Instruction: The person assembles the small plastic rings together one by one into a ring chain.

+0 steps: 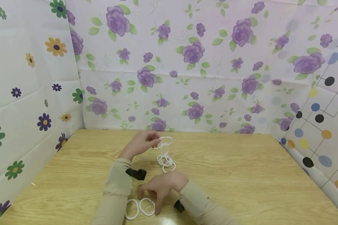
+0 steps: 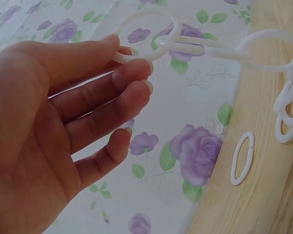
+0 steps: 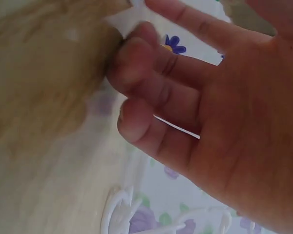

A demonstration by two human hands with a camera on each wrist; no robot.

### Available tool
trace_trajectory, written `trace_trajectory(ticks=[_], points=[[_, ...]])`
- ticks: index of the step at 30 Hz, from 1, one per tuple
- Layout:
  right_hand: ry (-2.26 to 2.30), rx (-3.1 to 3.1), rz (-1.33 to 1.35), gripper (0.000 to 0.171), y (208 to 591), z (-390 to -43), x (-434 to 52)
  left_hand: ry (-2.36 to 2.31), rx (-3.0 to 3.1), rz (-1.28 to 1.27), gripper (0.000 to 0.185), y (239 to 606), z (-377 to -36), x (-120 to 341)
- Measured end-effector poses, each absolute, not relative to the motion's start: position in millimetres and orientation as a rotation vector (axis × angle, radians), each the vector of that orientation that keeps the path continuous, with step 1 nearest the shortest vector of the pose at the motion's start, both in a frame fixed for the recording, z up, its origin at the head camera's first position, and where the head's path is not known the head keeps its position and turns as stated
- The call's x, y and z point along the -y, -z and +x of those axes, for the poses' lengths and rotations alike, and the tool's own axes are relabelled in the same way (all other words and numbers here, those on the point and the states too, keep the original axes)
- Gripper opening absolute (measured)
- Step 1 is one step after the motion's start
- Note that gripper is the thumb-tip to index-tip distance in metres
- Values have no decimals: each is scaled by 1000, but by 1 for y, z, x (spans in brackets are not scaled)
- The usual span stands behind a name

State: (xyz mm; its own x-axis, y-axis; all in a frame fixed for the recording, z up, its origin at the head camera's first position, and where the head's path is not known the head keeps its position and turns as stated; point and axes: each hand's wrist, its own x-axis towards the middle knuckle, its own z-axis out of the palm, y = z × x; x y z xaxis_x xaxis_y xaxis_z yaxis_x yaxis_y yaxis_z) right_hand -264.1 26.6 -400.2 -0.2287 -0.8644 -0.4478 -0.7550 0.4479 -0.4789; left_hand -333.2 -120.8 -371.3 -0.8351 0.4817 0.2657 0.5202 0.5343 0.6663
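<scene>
My left hand (image 1: 143, 143) pinches a white plastic ring (image 2: 177, 27) between thumb and fingers, raised above the table. From that ring hangs a chain of white links (image 2: 219, 52), whose lower part lies heaped (image 1: 164, 162) on the tabletop. A loose white ring (image 2: 250, 151) lies near the far edge, close to the left hand. At the front, my right hand (image 1: 164, 186) reaches down with bent, spread fingers around a white oval ring (image 1: 141, 208); no grip on it shows. Touching or nearly touching that oval is another white ring (image 1: 137, 207), partly behind the left sleeve.
The wooden table (image 1: 242, 175) is bounded by a purple-flowered cloth (image 1: 180, 87) at the back. Patterned cloths hang at the left (image 1: 31, 103) and right (image 1: 321, 118). A tiny pale scrap (image 1: 33, 184) lies at the left table edge.
</scene>
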Motion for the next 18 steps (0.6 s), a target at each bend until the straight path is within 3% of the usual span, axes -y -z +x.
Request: trace_trajectory(ticks=[8,15,18], points=[[115,-2051,-1412,48,402,-259,-22,1210,2721,-860,12,373,-333,122],[207,-1875,-1479,61,404,-259,-17,1214,2736,-870,14,371,-332,123],[200,-1792,-1535,58,406,-258,-12,1221,2736,-876,14,369,-332,123]])
